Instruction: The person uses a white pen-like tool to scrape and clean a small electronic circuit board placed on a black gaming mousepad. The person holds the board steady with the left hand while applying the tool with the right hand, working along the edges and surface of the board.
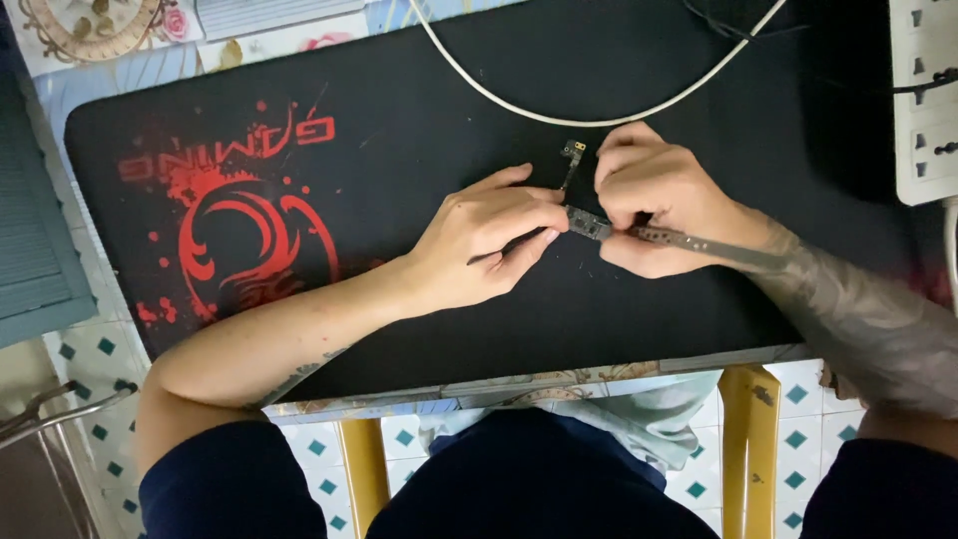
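Two hands, left [494, 235] and right [654, 205], pinch one narrow circuit board [591, 226] over one black mat [399, 150].

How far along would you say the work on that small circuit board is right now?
Done: nothing visibly finished. In hand: the left hand steadies the small circuit board with a thin tool, while the right hand grips its other end on the black mat. Left: its flex cable remains attached.

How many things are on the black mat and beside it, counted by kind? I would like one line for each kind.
Hands: 2, left hand and right hand
Narrow circuit board held between them: 1
Thin tool in left hand: 1
White cable: 1
White power strip: 1
Black mat: 1
Total: 7
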